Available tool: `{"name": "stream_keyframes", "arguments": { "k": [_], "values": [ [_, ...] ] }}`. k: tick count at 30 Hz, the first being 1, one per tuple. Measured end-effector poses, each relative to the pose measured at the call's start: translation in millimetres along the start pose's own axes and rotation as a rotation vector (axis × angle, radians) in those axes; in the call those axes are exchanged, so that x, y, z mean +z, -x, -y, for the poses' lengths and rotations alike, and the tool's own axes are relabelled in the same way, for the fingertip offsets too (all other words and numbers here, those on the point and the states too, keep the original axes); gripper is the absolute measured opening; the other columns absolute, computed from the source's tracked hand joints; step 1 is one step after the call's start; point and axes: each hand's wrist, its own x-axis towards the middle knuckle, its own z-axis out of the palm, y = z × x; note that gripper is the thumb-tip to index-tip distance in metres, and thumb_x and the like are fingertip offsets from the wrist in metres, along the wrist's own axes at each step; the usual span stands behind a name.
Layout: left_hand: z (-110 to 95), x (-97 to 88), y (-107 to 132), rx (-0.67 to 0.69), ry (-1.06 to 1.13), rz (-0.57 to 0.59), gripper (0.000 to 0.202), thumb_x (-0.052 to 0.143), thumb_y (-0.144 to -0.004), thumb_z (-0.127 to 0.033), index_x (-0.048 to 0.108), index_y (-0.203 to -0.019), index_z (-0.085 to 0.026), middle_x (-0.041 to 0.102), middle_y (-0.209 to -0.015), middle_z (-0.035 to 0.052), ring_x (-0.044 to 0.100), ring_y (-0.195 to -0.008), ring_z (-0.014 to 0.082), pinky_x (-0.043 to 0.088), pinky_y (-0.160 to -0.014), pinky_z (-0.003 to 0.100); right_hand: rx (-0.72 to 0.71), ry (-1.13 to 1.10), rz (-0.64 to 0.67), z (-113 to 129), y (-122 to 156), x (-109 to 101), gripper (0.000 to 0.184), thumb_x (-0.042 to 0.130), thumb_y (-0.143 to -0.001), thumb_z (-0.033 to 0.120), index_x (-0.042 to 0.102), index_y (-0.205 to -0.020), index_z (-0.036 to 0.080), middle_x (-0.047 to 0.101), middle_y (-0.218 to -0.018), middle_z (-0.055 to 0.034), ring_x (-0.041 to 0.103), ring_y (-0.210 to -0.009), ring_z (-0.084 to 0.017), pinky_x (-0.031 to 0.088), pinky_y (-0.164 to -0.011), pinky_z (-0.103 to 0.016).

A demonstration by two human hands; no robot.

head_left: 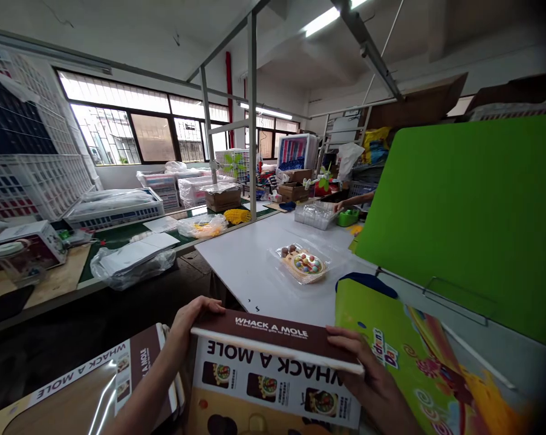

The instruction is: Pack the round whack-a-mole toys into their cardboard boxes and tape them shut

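Note:
A brown, white and tan "Whack A Mole" toy box (273, 347) is in front of me, its brown narrow side facing up. My left hand (198, 317) is closed on the box's left end, fingers over the brown edge. At the right end, my right hand (361, 362) grips it with fingers on top. The lower part of the box runs out of view. Beside my left forearm lies another "Whack A Mole" box (86, 386) with a clear window. On the white table ahead rests a toy in a clear plastic tray (304, 264).
A large green board (463, 211) stands on the right, above a colourful printed sheet (390, 338). Across the table a co-worker's hand (343, 206) is near clear plastic trays (315, 216) and a green basket (347, 217). A metal post (253, 133) rises by the left bench.

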Motion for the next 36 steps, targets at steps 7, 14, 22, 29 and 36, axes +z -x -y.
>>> {"name": "stream_keyframes", "arguments": {
  "k": [7,14,22,29,36],
  "values": [
    [-70.2,-12.2,-7.5,-0.04,-0.742,0.656,0.064,0.077,-0.067,-0.066,0.069,-0.116,-0.027,0.065,-0.114,0.0044,0.062,-0.106,0.0275,0.05,-0.085,0.032,0.047,0.195,0.42,40.3,-22.6,-49.8,0.058,0.057,-0.085,0.069,0.065,-0.127,0.031,0.049,-0.151,-0.0105,0.047,-0.138,-0.036,0.043,-0.111,-0.056],
    [-76.4,7.9,-8.7,0.102,-0.974,0.751,0.061,0.071,-0.079,-0.06,0.061,-0.132,-0.031,0.059,-0.126,0.004,0.063,-0.108,0.0228,0.052,-0.09,0.029,0.161,0.429,0.462,88.0,-43.5,-35.4,0.048,0.067,-0.083,0.05,0.063,-0.125,0.028,0.061,-0.139,-0.008,0.061,-0.122,-0.031,0.052,-0.101,-0.046],
    [-85.1,7.7,-14.1,0.055,-0.885,0.782,0.044,0.058,-0.091,-0.059,0.07,-0.124,-0.032,0.066,-0.127,0.004,0.068,-0.107,0.0225,0.057,-0.086,0.027,0.127,0.288,0.535,88.8,-51.0,-46.5,0.044,0.055,-0.094,0.053,0.066,-0.129,0.029,0.063,-0.137,-0.0045,0.06,-0.125,-0.026,0.05,-0.105,-0.039],
    [-50.7,-14.4,-1.0,0.284,-1.153,0.765,0.066,0.057,-0.09,-0.061,0.042,-0.15,-0.037,0.041,-0.158,0.0035,0.036,-0.146,0.0316,0.038,-0.117,0.05,0.167,0.288,0.529,71.5,-32.8,-45.7,0.066,0.069,-0.084,0.057,0.053,-0.142,0.031,0.04,-0.158,-0.0072,0.039,-0.145,-0.032,0.033,-0.119,-0.055],
    [-35.8,-18.3,2.4,0.472,-1.348,0.689,0.057,0.046,-0.099,-0.051,0.035,-0.153,-0.034,0.047,-0.153,0.0062,0.042,-0.142,0.03,0.035,-0.117,0.056,0.011,0.203,0.242,42.9,-7.7,-29.9,0.04,0.064,-0.093,0.038,0.057,-0.132,0.031,0.042,-0.157,-0.007,0.042,-0.143,-0.024,0.037,-0.118,-0.049]
  ]
}}
